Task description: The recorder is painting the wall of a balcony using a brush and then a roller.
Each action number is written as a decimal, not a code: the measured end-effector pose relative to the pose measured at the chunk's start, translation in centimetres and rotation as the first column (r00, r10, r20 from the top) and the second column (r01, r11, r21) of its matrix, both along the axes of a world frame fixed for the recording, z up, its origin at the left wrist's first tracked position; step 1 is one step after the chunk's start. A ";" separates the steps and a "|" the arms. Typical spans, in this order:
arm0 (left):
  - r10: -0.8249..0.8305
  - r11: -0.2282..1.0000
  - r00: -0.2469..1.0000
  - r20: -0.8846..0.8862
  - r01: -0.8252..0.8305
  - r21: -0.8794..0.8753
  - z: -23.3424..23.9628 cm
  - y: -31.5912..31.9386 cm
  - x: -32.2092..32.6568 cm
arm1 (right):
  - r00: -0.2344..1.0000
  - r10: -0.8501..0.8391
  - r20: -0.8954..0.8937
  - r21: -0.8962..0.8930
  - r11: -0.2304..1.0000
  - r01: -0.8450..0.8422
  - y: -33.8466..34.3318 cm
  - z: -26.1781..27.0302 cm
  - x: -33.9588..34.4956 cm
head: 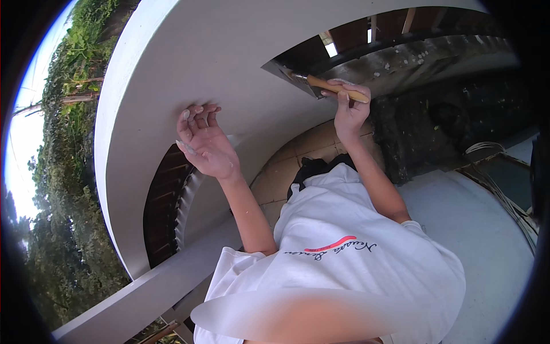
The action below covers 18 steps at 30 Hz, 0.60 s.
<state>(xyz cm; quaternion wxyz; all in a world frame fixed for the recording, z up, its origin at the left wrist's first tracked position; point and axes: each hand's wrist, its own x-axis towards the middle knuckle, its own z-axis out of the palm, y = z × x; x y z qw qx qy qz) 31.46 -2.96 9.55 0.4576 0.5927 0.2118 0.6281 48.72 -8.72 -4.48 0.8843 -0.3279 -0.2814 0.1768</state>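
My right hand (353,107) grips a paintbrush (331,85) by its wooden handle. The brush's metal ferrule and bristle end lie at the lower left corner of an opening (292,81) in a pale wall (232,47). Whitish residue marks the fingers of that hand. To the left, my left hand (210,146) is raised with its palm towards me, empty, fingers apart and slightly curled. Its fingertips are close to the wall; whether they touch it I cannot tell. Grey-white smears coat its thumb and some fingers.
A second, curved slatted opening (165,202) lies below my left hand. Stained masonry (404,64) with white flecks shows through the upper opening. Tiled floor (316,144), loose cables (498,189), a pale beam (142,288) and outdoor greenery (64,206) surround me.
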 end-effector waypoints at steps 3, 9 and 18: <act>-0.028 1.000 0.999 -0.040 0.028 0.014 -0.1 0.0 -0.5 | 0.997 0.065 -0.039 -0.016 0.998 -0.066 -1.7 -0.4 -0.2; 0.000 1.000 0.999 -0.039 0.001 0.016 -0.4 0.2 -0.8 | 0.999 -0.033 -0.027 0.025 0.999 0.034 -1.9 0.9 0.7; -0.005 1.000 0.999 -0.032 0.005 -0.008 -0.5 0.4 -0.5 | 1.000 0.002 0.013 -0.003 1.000 -0.002 -0.9 1.7 -0.4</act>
